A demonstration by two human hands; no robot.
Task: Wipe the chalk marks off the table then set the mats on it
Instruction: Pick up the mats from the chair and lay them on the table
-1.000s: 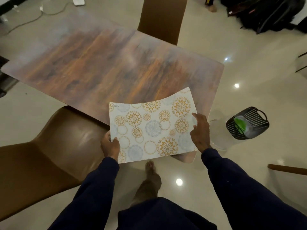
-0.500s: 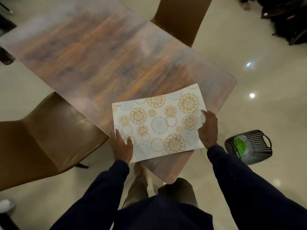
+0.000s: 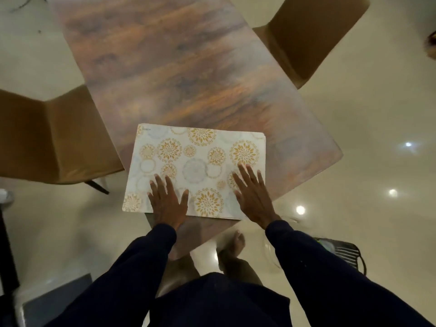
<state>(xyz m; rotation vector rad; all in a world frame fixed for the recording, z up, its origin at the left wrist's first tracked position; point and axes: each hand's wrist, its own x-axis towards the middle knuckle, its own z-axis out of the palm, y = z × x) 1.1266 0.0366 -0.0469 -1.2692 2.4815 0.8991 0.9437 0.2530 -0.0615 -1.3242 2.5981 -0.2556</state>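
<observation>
Head view: mat (image 3: 200,159) is lying flat on the 6 o'clock corner of the wooden table (image 3: 174,67). It's white with gold and grey-blue round flower prints. Its 7 o'clock corner is sticking out past the table's edge, and the rest is sitting on the tabletop.

Left hand (image 3: 168,204) is resting palm down on the mat's near edge, around 7 o'clock from the mat's middle. Fingers are straight and spread, pinching nothing. Right hand (image 3: 252,197) is lying the same way at about 4 o'clock from the mat's middle, fingers straight and fanned, flat on the print. Both wrists are coming out of dark sleeves (image 3: 306,267).

The tabletop is showing brown streaky grain, with a pale haze toward the edges (chalk or glare, cannot tell).

One brown chair (image 3: 47,138) is standing at 9 o'clock, touching or just beside the table's edge. A second brown chair (image 3: 313,36) is standing at 1 o'clock, tucked against the far right side.

A dark slatted basket (image 3: 346,253) is sitting on the glossy floor (image 3: 377,102) at 4 o'clock, partly hidden by the right sleeve. Bare feet (image 3: 232,244) are showing under the table's corner at 6 o'clock.
</observation>
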